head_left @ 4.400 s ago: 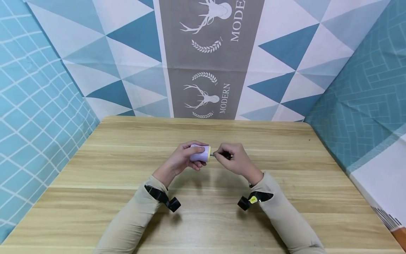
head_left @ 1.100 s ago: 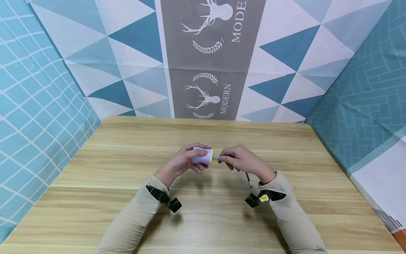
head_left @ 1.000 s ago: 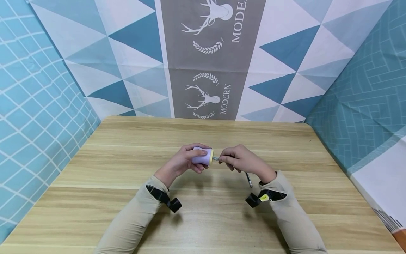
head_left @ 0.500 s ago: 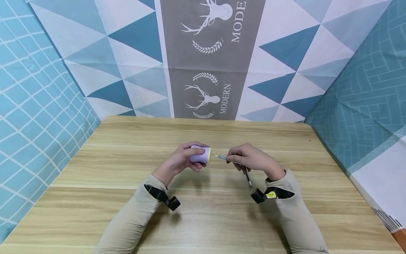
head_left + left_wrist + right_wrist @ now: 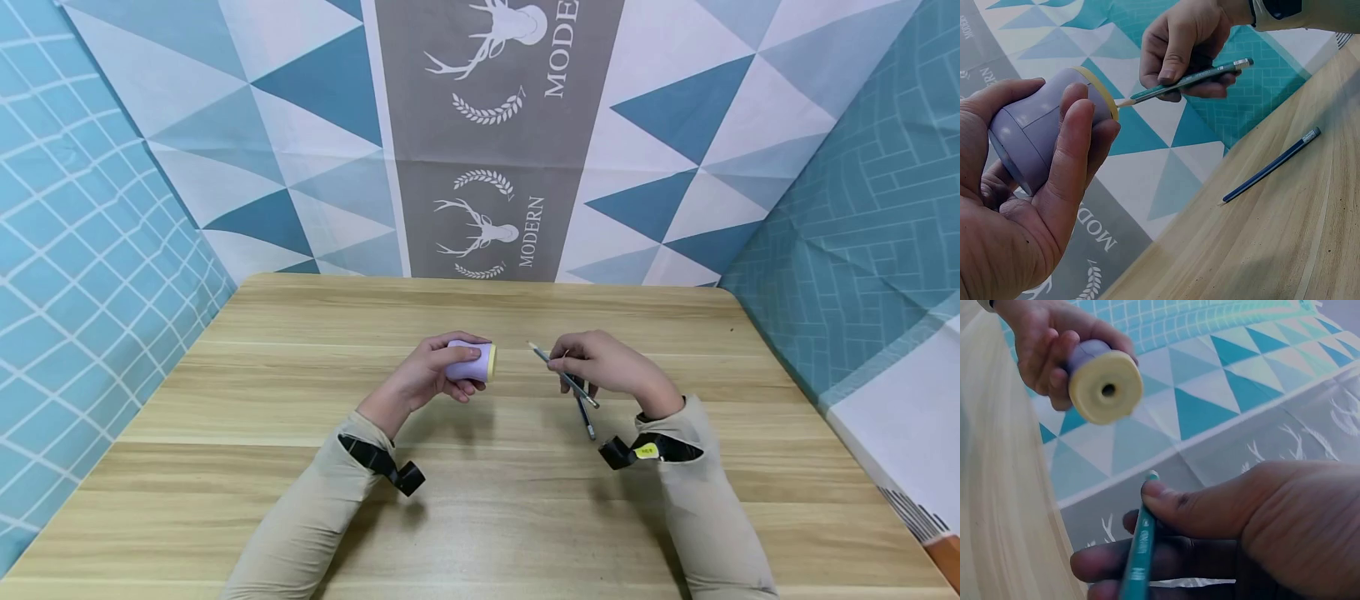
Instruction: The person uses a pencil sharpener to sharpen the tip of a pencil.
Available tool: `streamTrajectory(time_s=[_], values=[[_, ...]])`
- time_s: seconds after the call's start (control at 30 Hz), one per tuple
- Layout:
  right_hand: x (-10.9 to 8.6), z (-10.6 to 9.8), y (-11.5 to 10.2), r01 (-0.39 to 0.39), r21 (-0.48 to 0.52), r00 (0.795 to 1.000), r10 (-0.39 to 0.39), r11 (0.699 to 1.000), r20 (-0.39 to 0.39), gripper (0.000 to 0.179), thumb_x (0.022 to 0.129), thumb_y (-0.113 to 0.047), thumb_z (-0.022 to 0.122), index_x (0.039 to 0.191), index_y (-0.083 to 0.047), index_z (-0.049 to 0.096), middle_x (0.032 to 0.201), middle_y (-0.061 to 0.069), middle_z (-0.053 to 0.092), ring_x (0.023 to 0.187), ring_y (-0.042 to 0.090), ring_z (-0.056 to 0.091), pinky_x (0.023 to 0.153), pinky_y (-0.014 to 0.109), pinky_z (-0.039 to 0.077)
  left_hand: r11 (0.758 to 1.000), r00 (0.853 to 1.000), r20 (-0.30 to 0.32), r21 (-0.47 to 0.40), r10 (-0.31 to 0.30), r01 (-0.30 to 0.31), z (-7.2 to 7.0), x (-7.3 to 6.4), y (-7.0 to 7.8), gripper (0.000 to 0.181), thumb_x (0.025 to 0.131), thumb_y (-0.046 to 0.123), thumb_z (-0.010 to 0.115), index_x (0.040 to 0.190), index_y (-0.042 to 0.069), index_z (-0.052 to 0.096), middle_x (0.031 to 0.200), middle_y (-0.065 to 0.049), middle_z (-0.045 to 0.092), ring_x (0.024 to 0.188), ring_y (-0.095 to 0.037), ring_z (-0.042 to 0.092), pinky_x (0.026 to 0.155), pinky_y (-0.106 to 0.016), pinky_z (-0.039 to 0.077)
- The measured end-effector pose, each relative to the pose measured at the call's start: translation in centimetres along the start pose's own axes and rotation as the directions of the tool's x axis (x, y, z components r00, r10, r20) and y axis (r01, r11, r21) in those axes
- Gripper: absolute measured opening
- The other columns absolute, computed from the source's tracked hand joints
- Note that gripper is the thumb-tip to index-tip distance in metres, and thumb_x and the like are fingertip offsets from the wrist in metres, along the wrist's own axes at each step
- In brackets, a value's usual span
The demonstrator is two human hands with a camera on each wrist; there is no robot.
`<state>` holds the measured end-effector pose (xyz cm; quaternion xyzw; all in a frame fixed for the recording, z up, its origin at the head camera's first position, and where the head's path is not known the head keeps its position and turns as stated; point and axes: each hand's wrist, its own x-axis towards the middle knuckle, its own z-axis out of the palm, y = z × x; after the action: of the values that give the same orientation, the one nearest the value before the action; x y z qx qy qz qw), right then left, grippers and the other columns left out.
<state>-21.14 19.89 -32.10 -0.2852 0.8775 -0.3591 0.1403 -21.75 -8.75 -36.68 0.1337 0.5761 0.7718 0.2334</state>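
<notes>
My left hand (image 5: 420,379) grips a small lilac pencil sharpener (image 5: 468,362), thumb along its side. Its pale yellow end faces right, and a dark round hole shows in the yellow face (image 5: 1124,403) in the right wrist view. Across a gap, my right hand (image 5: 607,365) pinches a green pencil (image 5: 1194,79) between thumb and fingers, with its pale tip pointing up and left. In the left wrist view that tip overlaps the sharpener's rim, but the head view has them apart. A dark blue pencil (image 5: 1271,165) lies on the table below my right hand.
The wooden table (image 5: 300,467) spreads under both arms. A patterned cloth (image 5: 495,158) hangs behind its back edge, with a blue gridded cloth (image 5: 82,208) at the left and a teal one (image 5: 862,217) at the right. Each wrist carries a black camera.
My right hand has drawn the green pencil out of the sharpener's hole, moved right, and tilted it. The dark blue pencil has come into view on the table. My left hand has barely moved.
</notes>
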Motion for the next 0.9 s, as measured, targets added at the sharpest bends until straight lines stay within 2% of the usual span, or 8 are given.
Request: streamTrajectory(time_s=[0.23, 0.43, 0.57, 0.67, 0.9], values=[[-0.4, -1.7, 2.0, -0.073, 0.087, 0.992, 0.081, 0.994, -0.094, 0.017, 0.103, -0.013, 0.055, 0.108, 0.003, 0.06, 0.087, 0.017, 0.07, 0.068, 0.025, 0.066, 0.055, 0.043, 0.061, 1.0, 1.0, 0.001, -0.002, 0.001, -0.001, 0.0, 0.0, 0.0, 0.03, 0.093, 0.007, 0.056, 0.123, 0.003, 0.064, 0.084, -0.022, 0.064, 0.056, -0.017, 0.066, 0.049, -0.027, 0.058], [-0.8, -2.9, 4.7, -0.099, 0.195, 0.976, 0.133, 0.976, -0.173, 0.02, 0.103, -0.013, 0.055, 0.108, 0.006, 0.058, 0.088, 0.019, 0.066, 0.073, 0.028, 0.069, 0.06, 0.043, 0.062, 1.0, 1.0, 0.01, 0.004, 0.002, -0.002, -0.1, 0.0, 0.0, 0.032, 0.093, 0.007, 0.057, 0.124, 0.001, 0.063, 0.087, -0.024, 0.063, 0.057, -0.018, 0.066, 0.05, -0.027, 0.059], [-0.8, -3.3, 6.5, -0.117, 0.252, 0.96, 0.174, 0.961, -0.218, 0.022, 0.103, -0.011, 0.054, 0.111, 0.009, 0.056, 0.09, 0.019, 0.064, 0.078, 0.028, 0.068, 0.064, 0.043, 0.063, 1.0, 1.0, 0.012, -0.002, 0.004, -0.004, -0.1, -0.1, 0.0, 0.029, 0.093, 0.007, 0.057, 0.121, 0.004, 0.065, 0.086, -0.023, 0.062, 0.057, -0.018, 0.067, 0.05, -0.027, 0.058], [-0.8, -3.4, 7.7, -0.164, 0.263, 0.946, 0.226, 0.951, -0.23, 0.027, 0.104, -0.013, 0.053, 0.114, 0.012, 0.055, 0.092, 0.019, 0.064, 0.08, 0.027, 0.068, 0.065, 0.041, 0.063, 1.0, 1.0, 0.012, -0.006, 0.007, -0.007, 0.0, -0.1, 0.0, 0.029, 0.093, 0.007, 0.057, 0.12, 0.006, 0.066, 0.085, -0.023, 0.063, 0.056, -0.018, 0.066, 0.049, -0.027, 0.058], [-0.3, -2.9, 10.3, -0.314, 0.258, 0.906, 0.369, 0.914, -0.207, 0.033, 0.103, -0.015, 0.054, 0.12, 0.014, 0.054, 0.091, 0.018, 0.065, 0.071, 0.026, 0.07, 0.064, 0.042, 0.062, 1.0, 1.0, 0.025, 0.005, 0.008, -0.008, 0.0, -0.2, 0.1, 0.036, 0.094, 0.008, 0.057, 0.128, -0.002, 0.059, 0.085, -0.023, 0.062, 0.057, -0.016, 0.066, 0.05, -0.027, 0.059]])
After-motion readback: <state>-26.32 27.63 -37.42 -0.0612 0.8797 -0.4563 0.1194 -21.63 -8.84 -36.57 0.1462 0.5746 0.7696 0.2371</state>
